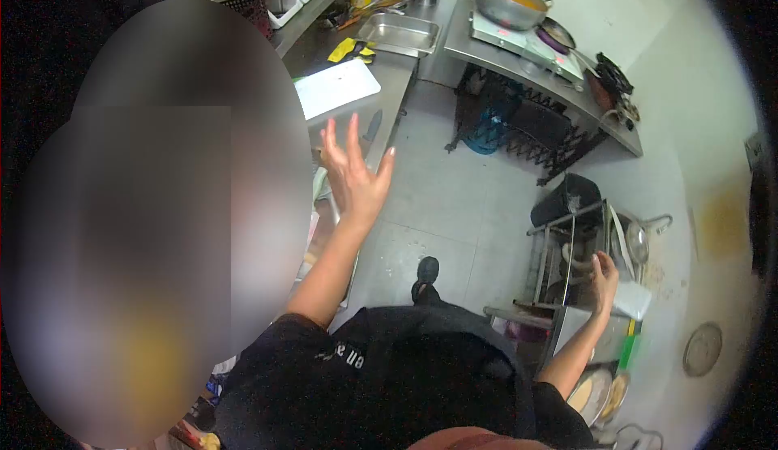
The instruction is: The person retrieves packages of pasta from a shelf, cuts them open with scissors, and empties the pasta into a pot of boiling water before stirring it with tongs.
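My left hand (357,181) is raised with its fingers spread and nothing in it, beside the metal counter. A white cutting board (340,87) lies on that counter beyond the fingers, and a dark-bladed knife (374,124) is close to the fingertips. Out to the right, my right hand (602,284) hangs in the air with loosely bent fingers and nothing visible in it. Nearest to it is a metal rack (572,247) with pans and lids about it.
A steel tray (399,35) and a yellow-and-black cloth or glove (350,51) lie farther along the counter. Against the back wall, a large pot (510,2) stands on a stove (527,45). A black bin (565,199) is beside the rack. A large blur hides the left side.
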The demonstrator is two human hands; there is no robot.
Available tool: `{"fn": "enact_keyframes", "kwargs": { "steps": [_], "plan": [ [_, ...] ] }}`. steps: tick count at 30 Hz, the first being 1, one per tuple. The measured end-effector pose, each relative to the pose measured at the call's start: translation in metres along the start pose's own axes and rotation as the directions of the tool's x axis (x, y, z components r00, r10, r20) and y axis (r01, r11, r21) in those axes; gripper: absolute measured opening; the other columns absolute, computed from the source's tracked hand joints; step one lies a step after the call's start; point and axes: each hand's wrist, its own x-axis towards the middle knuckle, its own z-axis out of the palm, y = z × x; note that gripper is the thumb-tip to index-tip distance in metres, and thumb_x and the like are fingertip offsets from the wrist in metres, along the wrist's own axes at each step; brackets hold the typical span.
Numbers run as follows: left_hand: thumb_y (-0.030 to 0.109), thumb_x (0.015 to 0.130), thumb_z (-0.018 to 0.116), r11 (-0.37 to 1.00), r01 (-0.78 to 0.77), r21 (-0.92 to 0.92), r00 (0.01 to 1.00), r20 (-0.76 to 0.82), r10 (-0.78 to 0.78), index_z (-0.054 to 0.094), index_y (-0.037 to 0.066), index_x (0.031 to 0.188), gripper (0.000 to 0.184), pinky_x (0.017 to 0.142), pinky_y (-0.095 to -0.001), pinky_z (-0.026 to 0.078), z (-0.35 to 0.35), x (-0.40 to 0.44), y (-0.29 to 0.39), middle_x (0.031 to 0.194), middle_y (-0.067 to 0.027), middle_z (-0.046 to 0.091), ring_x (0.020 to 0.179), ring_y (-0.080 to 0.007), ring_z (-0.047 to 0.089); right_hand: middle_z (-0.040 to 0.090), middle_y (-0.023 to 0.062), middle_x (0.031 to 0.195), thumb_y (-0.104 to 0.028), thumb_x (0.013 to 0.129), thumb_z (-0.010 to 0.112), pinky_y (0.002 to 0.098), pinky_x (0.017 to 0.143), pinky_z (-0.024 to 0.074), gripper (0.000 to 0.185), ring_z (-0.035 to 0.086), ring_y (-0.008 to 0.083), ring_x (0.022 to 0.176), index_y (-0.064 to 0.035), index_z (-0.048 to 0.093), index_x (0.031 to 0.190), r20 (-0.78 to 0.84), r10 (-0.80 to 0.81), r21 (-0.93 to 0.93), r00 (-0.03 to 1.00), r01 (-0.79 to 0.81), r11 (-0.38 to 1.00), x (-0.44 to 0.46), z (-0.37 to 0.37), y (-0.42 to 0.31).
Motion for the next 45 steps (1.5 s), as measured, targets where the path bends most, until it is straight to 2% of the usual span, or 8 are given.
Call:
{"fn": "enact_keyframes", "kwargs": {
  "steps": [3, 6, 14, 21, 29, 35, 43, 45],
  "plan": [
    [0.016, 0.074, 0.072, 0.995, 0.050, 0.087, 0.997, -0.061, -0.045, 0.031, 0.012, 0.140, 0.078, 0.107, -0.0532, 0.018, 0.049, 0.035, -0.011, 0.144, -0.0234, 0.015, 0.134, -0.0442, 0.015, 0.062, 0.0081, 0.087, -0.029, 0.078, 0.073, 0.0285, 0.076, 0.0455, 0.054, 0.056, 0.0163, 0.081, 0.0015, 0.056, 0.120, 0.062, -0.232, -0.090, 0.971, 0.237, 0.967, 0.094, 0.042, -0.042],
    [0.019, 0.076, 0.070, 0.966, 0.211, 0.150, 0.977, -0.068, -0.203, 0.032, 0.011, 0.140, 0.075, 0.107, -0.0517, 0.020, 0.079, 0.062, -0.030, 0.143, -0.0244, 0.018, 0.134, -0.0434, 0.018, 0.053, 0.0177, 0.124, -0.032, 0.071, 0.078, 0.0354, 0.087, 0.0461, 0.076, 0.056, 0.0271, 0.106, -0.0012, 0.045, 0.131, 0.287, -0.470, -0.195, 0.835, 0.531, 0.824, 0.176, 0.118, -0.113],
    [0.017, 0.078, 0.068, 0.892, 0.300, 0.338, 0.947, -0.215, -0.237, 0.039, 0.006, 0.135, 0.065, 0.107, -0.0485, 0.023, 0.137, 0.134, -0.121, 0.141, -0.0239, 0.024, 0.132, -0.0416, 0.024, 0.034, 0.0274, 0.138, -0.042, 0.067, 0.077, 0.0448, 0.104, 0.0334, 0.089, 0.037, 0.0415, 0.126, -0.0141, 0.034, 0.140, 0.483, -0.854, 0.113, 0.195, 0.953, 0.282, 0.314, 0.337, -0.332],
    [0.017, 0.082, 0.066, 0.877, 0.364, 0.314, 0.929, -0.180, -0.322, 0.042, 0.006, 0.131, 0.056, 0.107, -0.0439, 0.026, 0.215, 0.215, -0.193, 0.140, -0.0217, 0.027, 0.130, -0.0373, 0.029, 0.025, 0.0313, 0.141, -0.046, 0.066, 0.077, 0.0440, 0.103, 0.0362, 0.093, 0.037, 0.0437, 0.126, -0.0157, 0.031, 0.140, 0.497, -0.838, 0.422, 0.224, 0.782, 0.459, 0.405, 0.467, -0.455],
    [0.015, 0.081, 0.066, 0.875, 0.418, 0.244, 0.908, -0.137, -0.396, 0.048, 0.004, 0.123, 0.047, 0.105, -0.0422, 0.029, 0.301, 0.327, -0.229, 0.132, -0.0230, 0.040, 0.126, -0.0365, 0.037, 0.025, 0.0342, 0.140, -0.051, 0.062, 0.078, 0.0460, 0.103, 0.0346, 0.098, 0.032, 0.0482, 0.127, -0.0123, 0.033, 0.139, 0.404, -0.915, 0.394, 0.021, 0.898, 0.194, 0.573, 0.704, -0.580],
    [0.016, 0.079, 0.067, 0.806, 0.514, 0.294, 0.854, -0.086, -0.513, 0.058, 0.005, 0.114, 0.038, 0.101, -0.0412, 0.034, 0.376, 0.393, -0.271, 0.126, -0.0208, 0.048, 0.121, -0.0362, 0.043, 0.014, 0.0419, 0.139, -0.052, 0.058, 0.080, 0.0442, 0.106, 0.0318, 0.101, 0.027, 0.0501, 0.129, -0.0254, 0.029, 0.141, 0.390, -0.885, 0.383, 0.255, 0.829, 0.407, 0.685, 0.875, -0.660],
    [0.020, 0.084, 0.063, 0.766, 0.630, 0.131, 0.774, -0.025, -0.632, 0.057, 0.003, 0.115, 0.037, 0.096, -0.0364, 0.040, 0.454, 0.486, -0.362, 0.118, -0.0170, 0.057, 0.113, -0.0299, 0.053, 0.011, 0.0443, 0.138, -0.056, 0.050, 0.082, 0.0486, 0.103, 0.0340, 0.107, 0.026, 0.0535, 0.128, -0.0211, 0.035, 0.140, 0.460, -0.879, 0.342, 0.127, 0.888, 0.307, 0.730, 0.977, -0.718],
    [0.021, 0.085, 0.063, 0.732, 0.677, 0.078, 0.735, -0.002, -0.678, 0.056, 0.002, 0.116, 0.037, 0.095, -0.0342, 0.040, 0.476, 0.506, -0.390, 0.116, -0.0154, 0.059, 0.110, -0.0264, 0.055, 0.020, 0.0400, 0.135, -0.053, 0.054, 0.082, 0.0408, 0.102, 0.0366, 0.102, 0.037, 0.0513, 0.121, -0.0212, 0.036, 0.139, 0.554, -0.810, 0.412, 0.190, 0.784, 0.465, 0.735, 0.991, -0.725]
  ]
}}
